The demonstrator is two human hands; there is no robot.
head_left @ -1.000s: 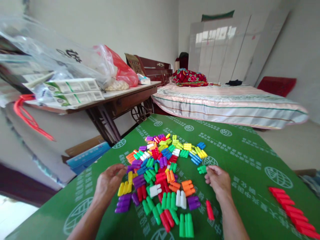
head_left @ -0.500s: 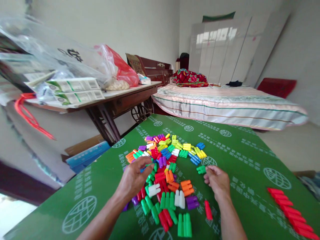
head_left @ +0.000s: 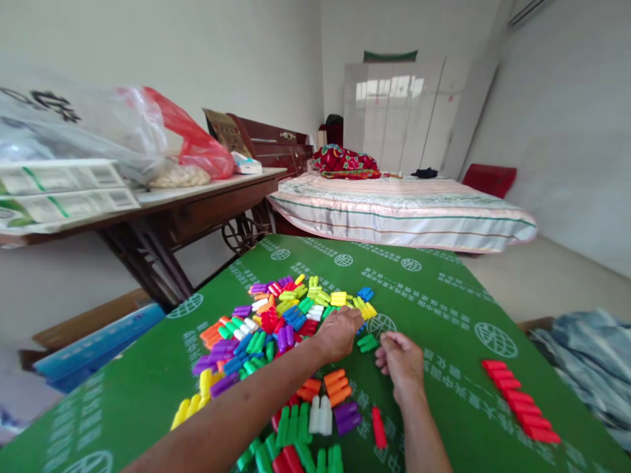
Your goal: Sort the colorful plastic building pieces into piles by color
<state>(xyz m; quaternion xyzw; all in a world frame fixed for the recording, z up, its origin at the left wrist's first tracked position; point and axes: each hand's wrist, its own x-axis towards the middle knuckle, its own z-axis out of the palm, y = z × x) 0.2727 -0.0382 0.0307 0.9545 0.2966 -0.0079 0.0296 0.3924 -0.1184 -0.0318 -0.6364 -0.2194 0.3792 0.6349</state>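
Note:
My left hand (head_left: pixel 340 334) reaches across the pile of coloured plastic building blocks (head_left: pixel 266 322), its fingers curled downward over the pile's right edge by a blue block and a yellow block (head_left: pixel 363 307). Whatever sits under those fingertips is hidden. Close by, my right hand (head_left: pixel 403 364) is pinched at the end of a green building block (head_left: pixel 367 343), low over the green table. A single red block (head_left: pixel 379 427) lies below the right hand, beside a purple block (head_left: pixel 348 418) and a white block (head_left: pixel 321 415).
A slanting row of red blocks (head_left: pixel 520 402) lies at the right of the green tabletop (head_left: pixel 444 309). On the left stands a sewing-machine table (head_left: pixel 211 200) with boxes and plastic bags. Beyond is a bed (head_left: pixel 394 210); folded cloth (head_left: pixel 591 361) rests at the right.
My left hand has crossed from the pile's left side to its right edge, near the right hand. The right hand remains at the green block. The view has turned right.

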